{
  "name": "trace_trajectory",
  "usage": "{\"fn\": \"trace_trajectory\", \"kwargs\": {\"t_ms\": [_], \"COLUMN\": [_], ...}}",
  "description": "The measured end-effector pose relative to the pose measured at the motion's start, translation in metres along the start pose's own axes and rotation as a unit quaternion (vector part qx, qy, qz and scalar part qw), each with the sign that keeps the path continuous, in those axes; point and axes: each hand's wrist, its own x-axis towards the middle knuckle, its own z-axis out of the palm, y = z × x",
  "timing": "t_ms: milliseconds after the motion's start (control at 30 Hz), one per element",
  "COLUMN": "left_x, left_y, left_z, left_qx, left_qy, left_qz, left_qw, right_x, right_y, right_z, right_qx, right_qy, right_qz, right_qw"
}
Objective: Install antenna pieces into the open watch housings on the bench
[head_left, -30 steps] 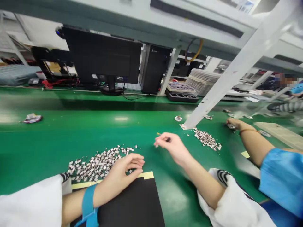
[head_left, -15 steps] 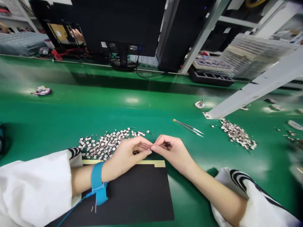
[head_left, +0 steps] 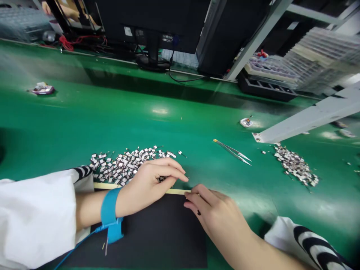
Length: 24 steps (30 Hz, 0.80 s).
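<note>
My left hand (head_left: 153, 180), with a blue strap (head_left: 110, 210) round its wrist, is curled in front of a pile of small white-and-black parts (head_left: 120, 165). Its fingers are bent round small dark pieces (head_left: 161, 179), partly hidden. Just right of it, my right hand (head_left: 216, 213) is closed at the yellow strip (head_left: 178, 192) along the top of a black mat (head_left: 160, 232). A small dark piece (head_left: 199, 212) shows between its fingers. What its fingertips pinch is hidden.
Tweezers (head_left: 232, 152) lie beyond my right hand. A second pile (head_left: 295, 165) sits at the right, near a slanted white post (head_left: 309, 116). Behind stand a monitor (head_left: 152, 22) and a black tray (head_left: 267, 88). Small devices (head_left: 42, 89) lie farther back.
My hands have parted. The right hand has moved down and turned palm-down over the mat's top right corner. The left hand's fingers have come away from it. The view has shifted slightly.
</note>
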Motion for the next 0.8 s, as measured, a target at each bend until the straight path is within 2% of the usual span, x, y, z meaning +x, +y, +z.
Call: {"fn": "trace_trajectory", "kwargs": {"t_ms": [67,367,633,733,800], "left_x": [-0.0005,-0.0060,-0.0032,-0.0038,-0.0050], "left_y": [0.0002,-0.0016,-0.0041,-0.0042,-0.0037], "left_z": [0.0004,0.0040,0.0041,0.0048,0.0049], "left_qx": [0.009,0.019,0.029,0.022,0.021], "left_qy": [-0.009,-0.032,0.028,0.032,0.032], "left_qz": [-0.006,-0.002,-0.006,0.013,0.021], "left_qw": [1.000,0.999,0.999,0.999,0.999], "right_x": [-0.0013,0.0013,0.0025,0.0016,0.0005], "right_y": [-0.0021,0.0019,0.0043,0.0045,0.0034], "right_z": [0.0012,-0.0006,-0.0029,-0.0037,-0.0033], "right_qx": [-0.016,0.039,0.106,0.119,0.097], "right_qy": [0.022,-0.008,-0.037,-0.054,-0.044], "right_qz": [-0.008,0.009,0.042,0.053,0.049], "right_qw": [1.000,0.999,0.993,0.990,0.993]}}
